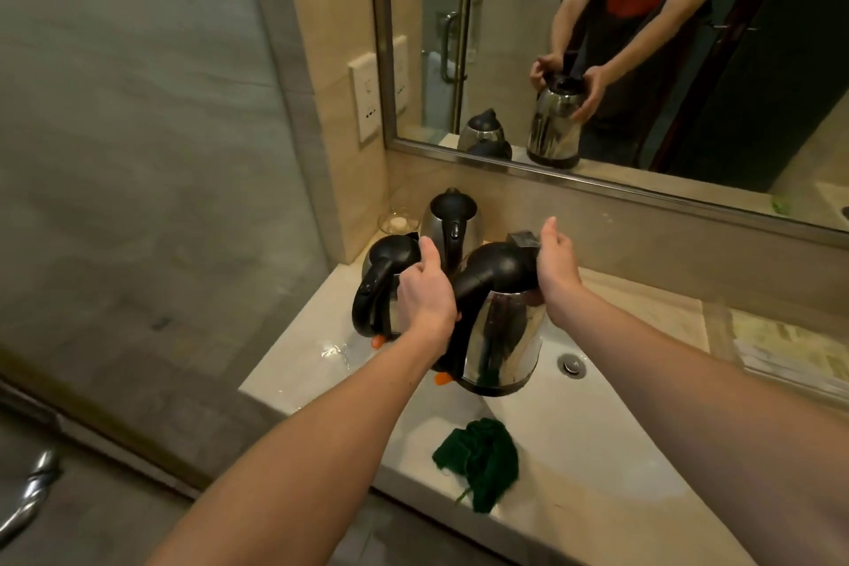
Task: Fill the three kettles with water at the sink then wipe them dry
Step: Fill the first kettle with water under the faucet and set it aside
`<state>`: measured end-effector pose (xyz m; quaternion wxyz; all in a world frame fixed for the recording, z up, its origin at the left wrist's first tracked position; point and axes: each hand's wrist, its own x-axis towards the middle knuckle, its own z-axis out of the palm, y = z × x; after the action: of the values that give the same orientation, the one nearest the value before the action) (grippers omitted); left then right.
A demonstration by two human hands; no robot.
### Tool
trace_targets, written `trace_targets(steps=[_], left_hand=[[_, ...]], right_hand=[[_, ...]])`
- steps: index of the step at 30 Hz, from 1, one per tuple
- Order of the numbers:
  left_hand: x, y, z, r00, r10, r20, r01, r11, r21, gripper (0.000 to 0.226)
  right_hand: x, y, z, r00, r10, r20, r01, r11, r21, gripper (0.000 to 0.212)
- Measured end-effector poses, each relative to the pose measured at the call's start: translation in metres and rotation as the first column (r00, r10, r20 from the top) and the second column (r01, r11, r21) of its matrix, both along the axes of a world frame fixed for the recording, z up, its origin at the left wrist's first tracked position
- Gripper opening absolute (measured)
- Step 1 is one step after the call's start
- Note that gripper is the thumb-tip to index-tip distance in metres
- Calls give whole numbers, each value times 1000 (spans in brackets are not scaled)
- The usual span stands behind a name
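The left hand (pixel 425 294) has its grip clamped on the black handle of the nearest kettle (pixel 505 335). The right hand (pixel 558 264) curls its grip over the lid by the spout. This kettle stands upright at the left rim of the sink (pixel 597 427); whether its base rests there I can't tell. Two more kettles, the left kettle (pixel 388 260) and the back kettle (pixel 448 216), sit on the surface (pixel 643 303) behind. A green cloth (pixel 480 460) lies crumpled on the sink's front edge.
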<state>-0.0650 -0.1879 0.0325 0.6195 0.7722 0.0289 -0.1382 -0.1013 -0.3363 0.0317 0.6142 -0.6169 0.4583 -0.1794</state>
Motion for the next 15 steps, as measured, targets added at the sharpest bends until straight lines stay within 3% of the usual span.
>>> trace_targets(steps=[9,15], left_hand=[[2,53,10,991,132,0,-132,991,27,68],[-2,101,25,962,273,-5,-273,962,-2,61]], right_hand=[[29,49,7,987,153,45,-156,984,81,76],[45,90,22,950,308,58,-312,947,77,61]])
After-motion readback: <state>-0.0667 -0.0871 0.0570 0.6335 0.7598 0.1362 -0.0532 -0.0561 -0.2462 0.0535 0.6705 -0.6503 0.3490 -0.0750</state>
